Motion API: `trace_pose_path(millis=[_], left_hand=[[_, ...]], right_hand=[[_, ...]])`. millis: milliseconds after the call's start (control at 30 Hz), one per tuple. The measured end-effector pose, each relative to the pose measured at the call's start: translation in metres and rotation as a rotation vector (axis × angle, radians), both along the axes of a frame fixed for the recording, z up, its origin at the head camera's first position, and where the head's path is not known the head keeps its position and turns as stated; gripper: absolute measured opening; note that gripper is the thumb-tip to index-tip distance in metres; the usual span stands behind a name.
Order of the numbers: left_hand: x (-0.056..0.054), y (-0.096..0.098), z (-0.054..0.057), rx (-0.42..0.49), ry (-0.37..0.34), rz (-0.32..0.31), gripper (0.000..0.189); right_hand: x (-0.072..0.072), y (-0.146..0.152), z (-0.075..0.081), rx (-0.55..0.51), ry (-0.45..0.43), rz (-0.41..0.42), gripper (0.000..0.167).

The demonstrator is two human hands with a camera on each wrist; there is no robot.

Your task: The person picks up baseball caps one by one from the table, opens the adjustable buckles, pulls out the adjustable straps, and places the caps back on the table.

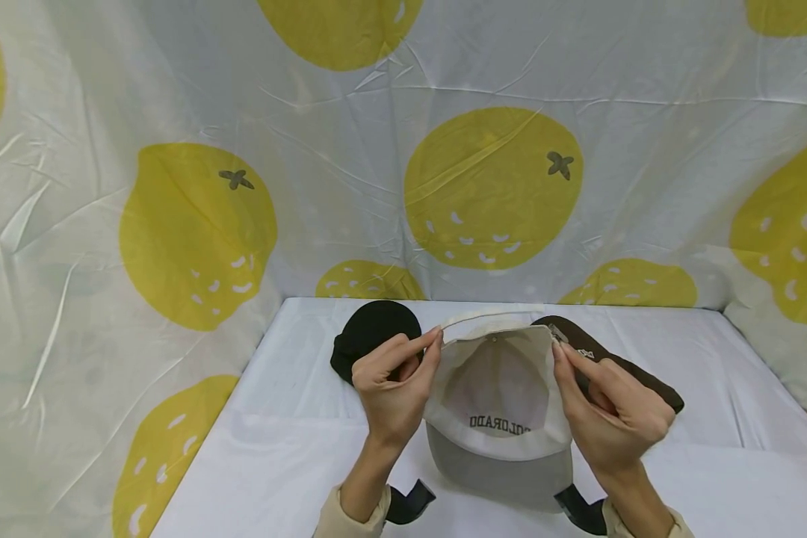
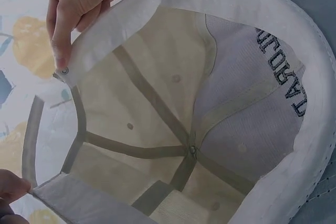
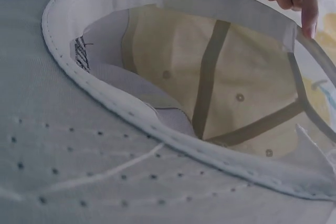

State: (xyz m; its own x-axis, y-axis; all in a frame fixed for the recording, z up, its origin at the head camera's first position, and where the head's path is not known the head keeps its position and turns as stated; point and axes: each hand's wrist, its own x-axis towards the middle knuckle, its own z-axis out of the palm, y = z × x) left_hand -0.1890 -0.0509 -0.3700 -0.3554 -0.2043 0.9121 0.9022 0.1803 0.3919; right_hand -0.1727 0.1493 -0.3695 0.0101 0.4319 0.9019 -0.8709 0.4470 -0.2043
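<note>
A cream baseball cap [image 1: 498, 448] with a grey brim [image 1: 498, 478] is held with its inside facing me and the brim low. Dark COLORADO lettering shows reversed through its front panel. At the left back corner of the opening, my left hand [image 1: 393, 385] pinches the base of the strap [image 1: 491, 314] between thumb and index finger. The strap arches across toward the right. My right hand [image 1: 612, 407] pinches the opposite corner, where a small metal piece [image 1: 557, 333] shows at the fingertips. Seams and eyelets of the crown lining [image 2: 152, 98] appear in the left wrist view.
Behind my left hand lies a black cap [image 1: 376, 329]. A dark brown cap [image 1: 639, 381] with pale lettering lies behind my right hand, partly covered. The white-covered table [image 1: 276, 418] meets lemon-print curtains [image 1: 336, 187] at the back and sides. Black straps [image 1: 410, 502] hang at both wrists.
</note>
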Motion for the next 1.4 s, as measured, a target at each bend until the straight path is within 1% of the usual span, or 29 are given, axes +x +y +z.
trace_pose_path(millis=[100, 333, 500, 667, 767, 833, 967, 1067, 1167, 1333, 1400], left_hand=[[0.0, 0.0, 0.0, 0.014, -0.013, 0.007, 0.01], [-0.001, 0.002, -0.005, 0.02, -0.089, -0.027, 0.007], [-0.001, 0.003, -0.008, 0.008, -0.115, -0.05, 0.008], [0.0, 0.004, -0.008, -0.008, -0.145, -0.062, 0.006], [0.002, 0.003, -0.008, -0.024, -0.179, -0.068, 0.006], [0.003, 0.003, -0.008, -0.039, -0.218, -0.079, 0.004], [0.004, 0.001, -0.007, -0.055, -0.347, -0.129, 0.004], [0.004, 0.0, -0.006, -0.047, -0.443, -0.174, 0.005], [0.004, -0.003, -0.005, -0.043, -0.517, -0.214, 0.006], [0.002, -0.01, 0.0, -0.034, -0.624, -0.32, 0.007], [0.002, -0.013, 0.002, -0.028, -0.652, -0.358, 0.008]], right_hand=[[0.0, 0.0, -0.001, 0.003, -0.003, 0.006, 0.015], [-0.001, -0.002, -0.001, 0.027, 0.049, 0.039, 0.019], [0.0, -0.004, 0.002, 0.036, 0.075, 0.056, 0.024], [0.0, -0.003, 0.0, 0.045, 0.087, 0.07, 0.022], [0.0, -0.003, 0.001, 0.049, 0.086, 0.075, 0.022], [0.001, -0.004, 0.003, 0.04, 0.083, 0.082, 0.024], [0.001, -0.004, 0.004, 0.007, 0.073, 0.114, 0.026], [0.001, -0.001, 0.004, -0.02, 0.053, 0.153, 0.022], [0.001, 0.003, 0.004, -0.048, 0.021, 0.171, 0.016], [-0.001, 0.007, 0.003, -0.088, -0.032, 0.155, 0.017], [-0.001, 0.008, 0.003, -0.089, -0.045, 0.15, 0.017]])
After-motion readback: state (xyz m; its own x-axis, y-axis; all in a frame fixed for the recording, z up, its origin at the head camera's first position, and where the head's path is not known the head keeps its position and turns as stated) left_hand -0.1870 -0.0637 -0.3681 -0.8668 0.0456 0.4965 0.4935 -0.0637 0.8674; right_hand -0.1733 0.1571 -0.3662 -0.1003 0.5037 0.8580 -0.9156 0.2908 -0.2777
